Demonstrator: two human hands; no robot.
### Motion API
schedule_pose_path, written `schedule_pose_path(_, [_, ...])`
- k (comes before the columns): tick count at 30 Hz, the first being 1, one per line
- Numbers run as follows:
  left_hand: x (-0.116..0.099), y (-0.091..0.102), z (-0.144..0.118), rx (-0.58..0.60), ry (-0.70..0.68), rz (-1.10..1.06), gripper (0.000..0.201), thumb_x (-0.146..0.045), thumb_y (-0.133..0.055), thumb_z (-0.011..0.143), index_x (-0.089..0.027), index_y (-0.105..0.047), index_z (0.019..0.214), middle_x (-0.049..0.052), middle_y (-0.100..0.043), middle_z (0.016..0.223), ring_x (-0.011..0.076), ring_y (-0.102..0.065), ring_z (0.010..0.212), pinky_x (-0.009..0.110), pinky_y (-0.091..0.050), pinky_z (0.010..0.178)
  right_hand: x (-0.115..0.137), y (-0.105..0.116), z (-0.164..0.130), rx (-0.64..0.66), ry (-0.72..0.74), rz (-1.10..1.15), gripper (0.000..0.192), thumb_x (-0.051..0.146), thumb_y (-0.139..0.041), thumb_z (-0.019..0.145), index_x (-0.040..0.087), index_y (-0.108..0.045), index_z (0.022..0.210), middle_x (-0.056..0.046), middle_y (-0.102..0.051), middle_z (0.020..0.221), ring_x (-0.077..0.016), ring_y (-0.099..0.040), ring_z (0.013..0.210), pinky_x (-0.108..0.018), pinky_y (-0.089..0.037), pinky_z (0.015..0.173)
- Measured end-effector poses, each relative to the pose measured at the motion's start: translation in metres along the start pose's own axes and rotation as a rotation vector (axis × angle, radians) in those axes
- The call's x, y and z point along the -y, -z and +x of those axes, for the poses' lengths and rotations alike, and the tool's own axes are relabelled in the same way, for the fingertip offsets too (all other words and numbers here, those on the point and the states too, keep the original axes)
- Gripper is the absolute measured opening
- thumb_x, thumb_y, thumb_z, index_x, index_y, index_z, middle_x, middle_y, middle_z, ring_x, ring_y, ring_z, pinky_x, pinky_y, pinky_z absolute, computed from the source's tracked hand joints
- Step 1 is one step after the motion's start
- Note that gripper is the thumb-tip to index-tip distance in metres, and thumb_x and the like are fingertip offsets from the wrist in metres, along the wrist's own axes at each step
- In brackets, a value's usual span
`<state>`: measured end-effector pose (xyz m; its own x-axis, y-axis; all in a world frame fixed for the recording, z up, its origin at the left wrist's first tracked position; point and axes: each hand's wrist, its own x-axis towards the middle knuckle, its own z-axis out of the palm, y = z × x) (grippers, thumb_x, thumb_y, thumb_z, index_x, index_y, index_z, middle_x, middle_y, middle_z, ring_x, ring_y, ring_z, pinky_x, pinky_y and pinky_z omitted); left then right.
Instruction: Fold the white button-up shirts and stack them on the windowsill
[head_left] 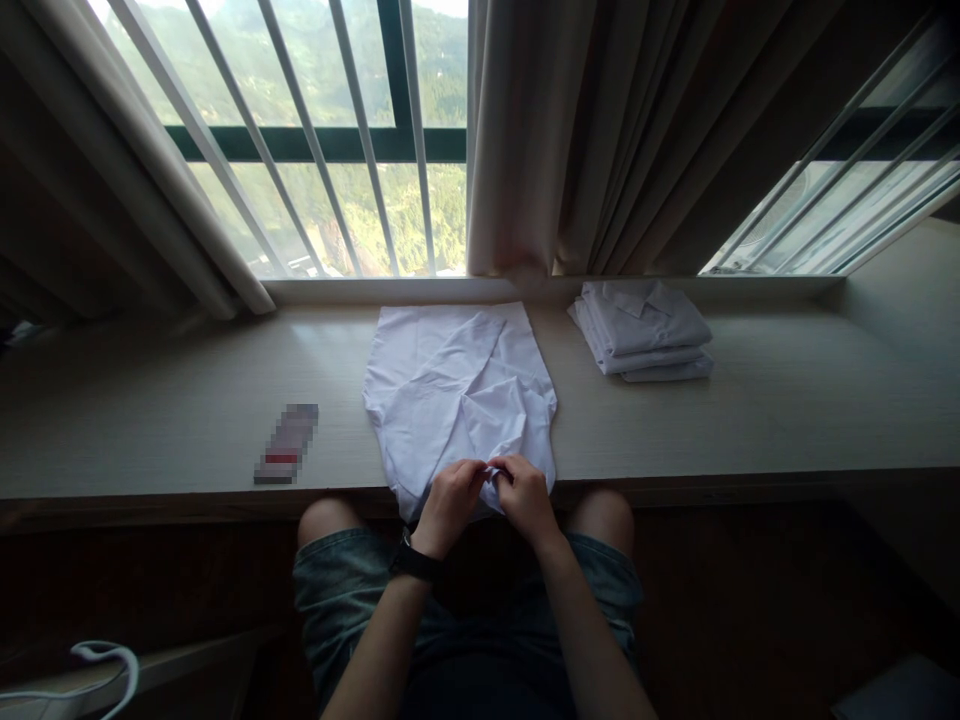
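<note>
A white shirt [427,400] lies spread on the ledge in front of me, its near end hanging slightly over the front edge. Both hands meet at that near end. My left hand [450,500], with a dark watch on the wrist, pinches the shirt's fabric between thumb and fingers. Close against it, my right hand [525,498] pinches the same bit of cloth, fingertips nearly touching the left ones. The exact part between the fingertips is too small to make out. Creases and a raised fold run through the cloth just beyond my hands.
A stack of folded white shirts [645,330] sits on the ledge [795,400] to the right. A pixelated flat object [286,445] lies at left. Behind are a barred window [322,145] and curtains [525,140]. A white hanger-like hook [112,655] shows at lower left.
</note>
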<state>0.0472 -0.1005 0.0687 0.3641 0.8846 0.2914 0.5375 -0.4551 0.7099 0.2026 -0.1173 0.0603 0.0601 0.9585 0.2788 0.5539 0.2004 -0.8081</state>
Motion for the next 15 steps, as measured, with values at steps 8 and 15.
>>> schedule_pose_path(8, [0.0014, -0.0051, 0.0021, 0.041, 0.010, 0.087, 0.013, -0.020, -0.046, 0.099, -0.019, -0.059, 0.098, 0.006, -0.064, 0.093, 0.0193, -0.062, 0.087, 0.031, -0.050, 0.080, -0.0047, -0.0041, -0.0002, -0.002, 0.013, -0.015, 0.021, 0.008, -0.049, 0.085, 0.020, -0.066, 0.092, -0.006, -0.064, 0.092, -0.0209, -0.063, 0.090, -0.034, -0.050, 0.084])
schedule_pose_path(15, [-0.0014, -0.0100, 0.0025, 0.055, 0.008, 0.098, 0.012, -0.017, -0.042, 0.100, -0.019, -0.054, 0.098, 0.005, -0.060, 0.094, 0.0195, -0.059, 0.089, 0.033, -0.049, 0.082, -0.0096, -0.0082, -0.0016, -0.031, 0.025, -0.030, 0.022, 0.006, -0.047, 0.084, 0.021, -0.063, 0.090, -0.007, -0.058, 0.095, -0.0209, -0.061, 0.089, -0.034, -0.051, 0.083])
